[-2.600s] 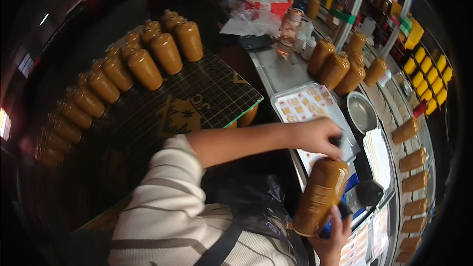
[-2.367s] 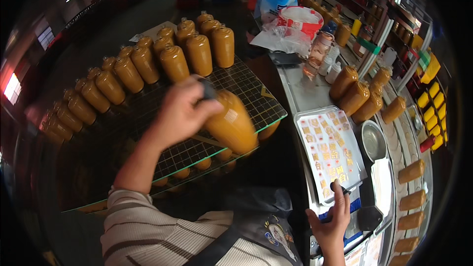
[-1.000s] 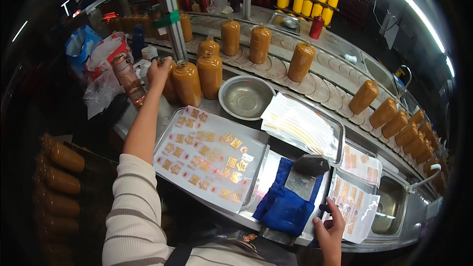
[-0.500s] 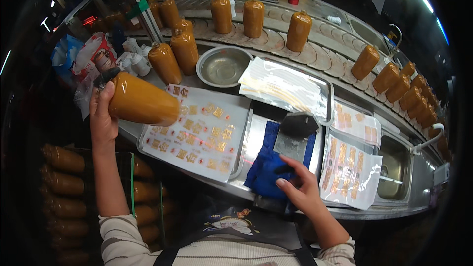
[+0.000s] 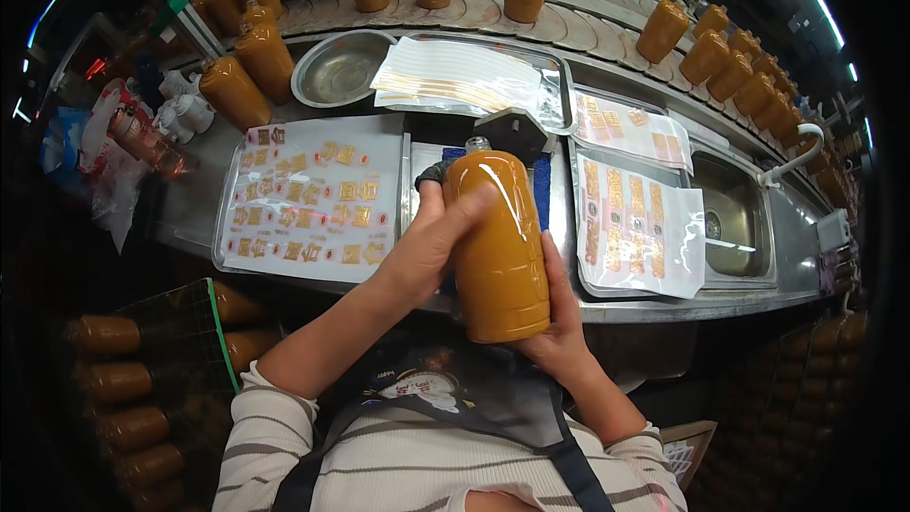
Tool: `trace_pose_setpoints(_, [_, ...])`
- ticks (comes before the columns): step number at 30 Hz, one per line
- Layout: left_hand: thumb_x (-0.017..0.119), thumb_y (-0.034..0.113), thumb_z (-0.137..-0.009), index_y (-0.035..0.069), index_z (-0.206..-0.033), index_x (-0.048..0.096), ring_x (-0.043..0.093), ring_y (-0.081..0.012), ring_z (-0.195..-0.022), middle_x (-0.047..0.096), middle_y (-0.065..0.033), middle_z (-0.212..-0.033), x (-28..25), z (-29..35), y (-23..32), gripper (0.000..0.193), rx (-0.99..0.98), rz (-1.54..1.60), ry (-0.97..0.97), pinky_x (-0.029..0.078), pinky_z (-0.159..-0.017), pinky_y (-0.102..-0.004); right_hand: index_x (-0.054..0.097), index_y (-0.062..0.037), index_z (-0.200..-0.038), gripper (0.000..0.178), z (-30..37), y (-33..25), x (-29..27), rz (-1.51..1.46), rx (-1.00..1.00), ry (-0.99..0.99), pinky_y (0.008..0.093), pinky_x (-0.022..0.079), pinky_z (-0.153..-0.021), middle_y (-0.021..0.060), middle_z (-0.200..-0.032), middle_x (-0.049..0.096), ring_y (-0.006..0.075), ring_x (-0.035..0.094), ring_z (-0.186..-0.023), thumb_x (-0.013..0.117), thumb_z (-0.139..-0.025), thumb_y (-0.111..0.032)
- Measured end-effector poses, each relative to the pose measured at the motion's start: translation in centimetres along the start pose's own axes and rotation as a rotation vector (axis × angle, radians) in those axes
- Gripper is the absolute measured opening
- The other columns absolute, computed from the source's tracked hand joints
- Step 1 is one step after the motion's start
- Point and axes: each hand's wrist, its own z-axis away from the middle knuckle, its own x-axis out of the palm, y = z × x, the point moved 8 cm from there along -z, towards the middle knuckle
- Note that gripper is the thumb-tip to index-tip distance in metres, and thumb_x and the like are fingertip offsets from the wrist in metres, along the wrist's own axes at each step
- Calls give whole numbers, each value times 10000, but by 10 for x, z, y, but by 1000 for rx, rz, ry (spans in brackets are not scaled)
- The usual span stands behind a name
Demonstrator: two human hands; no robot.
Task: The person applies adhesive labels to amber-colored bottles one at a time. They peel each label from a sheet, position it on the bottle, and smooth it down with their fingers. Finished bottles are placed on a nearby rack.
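Note:
A glossy caramel-brown bottle with a short clear neck is held upright, slightly tilted, in front of my body. My left hand is closed around its upper left side, thumb across the front; a black covering shows at a fingertip. My right hand grips the bottle's lower right side, its fingers partly hidden behind the glass. Beyond the bottle, a dark angular block and a strip of blue cloth are mostly covered by it.
Left lies a tray with a sheet of gold decals; another decal sheet sits right, beside a sink. Behind are a metal bowl, a tray of white strips and a conveyor carrying similar bottles. Crated bottles stand lower left.
My left hand has brought the bottle from the far left to the middle and turned it upright. My right hand has left the blue cloth and taken hold of the bottle. The view has shifted.

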Motion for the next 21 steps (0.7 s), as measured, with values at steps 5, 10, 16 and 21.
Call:
trace_pose_setpoints(5, [859, 393, -788, -17, -1257, 296, 623, -244, -1114, 562, -199, -1210, 5, -28, -17, 840, -53, -303, -77, 529, -952, -334, 364, -156, -1572, 1002, 5, -5, -11, 741, -99, -56, 417, 513, -690, 154, -947, 511, 346, 602, -805, 852, -699, -94])
trace_pose_setpoints(10, [885, 339, -756, -10, -1209, 327, 628, -224, -1103, 590, -197, -1180, 4, -48, -20, 799, -64, -406, -64, 548, -911, -332, 372, -192, -1570, 1002, -1, -2, -19, 839, -86, -35, 425, 510, -655, 146, -943, 502, 352, 593, -770, 840, -688, -108])
trace_pose_setpoints(16, [877, 325, -756, 4, -1197, 342, 625, -215, -1111, 602, -183, -1189, 8, -71, -22, 764, 33, -387, -102, 537, -932, -342, 364, -197, -1574, 1003, -13, 4, -27, 895, -64, -10, 423, 512, -656, 152, -957, 500, 349, 589, -778, 838, -694, -117])
trace_pose_setpoints(21, [858, 272, -788, -14, -1259, 357, 586, -228, -1180, 560, -185, -1245, -2, -91, -28, 745, 64, -409, -146, 485, -1014, -361, 333, -214, -1588, 1030, -27, 5, -28, 903, 63, -95, 446, 509, -730, 147, -991, 491, 358, 590, -859, 856, -701, -190])
